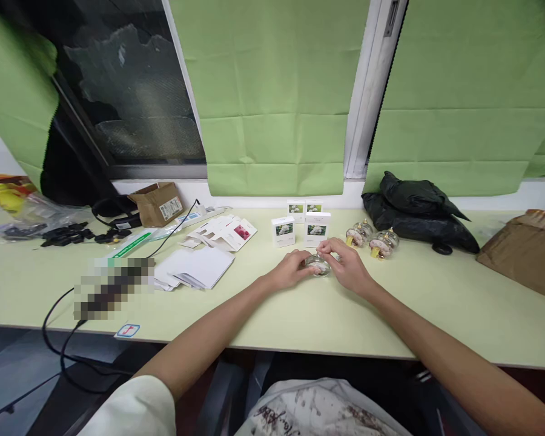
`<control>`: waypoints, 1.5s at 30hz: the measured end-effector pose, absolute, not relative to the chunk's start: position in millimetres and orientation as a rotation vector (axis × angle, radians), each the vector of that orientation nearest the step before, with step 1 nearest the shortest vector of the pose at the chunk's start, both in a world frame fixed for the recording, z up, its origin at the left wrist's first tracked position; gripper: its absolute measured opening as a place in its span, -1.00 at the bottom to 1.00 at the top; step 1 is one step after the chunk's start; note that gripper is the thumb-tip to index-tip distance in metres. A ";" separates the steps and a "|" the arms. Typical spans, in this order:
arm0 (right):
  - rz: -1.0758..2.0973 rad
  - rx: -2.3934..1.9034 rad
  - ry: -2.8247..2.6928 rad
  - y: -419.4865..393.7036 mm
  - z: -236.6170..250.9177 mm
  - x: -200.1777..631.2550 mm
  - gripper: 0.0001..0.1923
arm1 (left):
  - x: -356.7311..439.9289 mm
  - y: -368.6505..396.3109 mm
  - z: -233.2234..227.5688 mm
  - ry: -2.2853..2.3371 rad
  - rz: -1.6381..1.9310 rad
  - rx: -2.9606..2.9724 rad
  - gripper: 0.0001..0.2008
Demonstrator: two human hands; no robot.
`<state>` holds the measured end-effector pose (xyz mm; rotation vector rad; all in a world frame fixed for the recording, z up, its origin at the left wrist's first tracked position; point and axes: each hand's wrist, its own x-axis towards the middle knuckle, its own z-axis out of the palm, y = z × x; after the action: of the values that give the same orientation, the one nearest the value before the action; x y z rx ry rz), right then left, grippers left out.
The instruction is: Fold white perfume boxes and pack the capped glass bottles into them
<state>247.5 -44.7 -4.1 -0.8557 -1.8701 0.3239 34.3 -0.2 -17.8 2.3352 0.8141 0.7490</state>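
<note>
My left hand (289,270) is closed around the side of a small, round clear glass bottle (318,264) low over the table. Above the bottle's neck, the fingers of my right hand (345,266) are pinched together; what lies between the fingertips is too small to make out. Just behind my hands stand two white boxes with flower pictures, a left box (283,232) and a right box (317,229). To the right of them are two round glass bottles with gold-coloured parts, one farther back (358,234) and one nearer (384,244).
Two more small boxes (305,208) stand against the wall. Flattened white cartons (204,266) lie on the left, near a cable and an opened cardboard box (157,204). Black plastic bags (418,212) and a brown carton (527,257) are on the right of the table (272,327).
</note>
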 end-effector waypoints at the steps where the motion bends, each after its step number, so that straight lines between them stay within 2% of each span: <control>1: 0.321 -0.854 -1.874 -44.8 -4.3 247.6 -0.83 | 34.3 -0.2 -17.6 0.812 0.745 2.337 -0.52; 25: 0.296 -0.846 -1.911 -42.5 -6.7 254.5 -0.86 | 35.0 0.6 -18.8 0.799 0.710 2.369 -0.56; 31: 0.372 -0.947 -1.895 -44.9 -7.4 256.1 -0.88 | 35.4 -0.5 -18.7 0.804 0.725 2.328 -0.55; 45: 0.402 -0.872 -1.757 -37.6 -16.6 248.0 -0.83 | 34.9 1.7 -19.9 0.778 0.718 2.340 -0.53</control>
<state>248.0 -37.6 -16.6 -0.8716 -1.7566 0.4019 34.9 1.7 -19.9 2.3395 0.7776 0.7179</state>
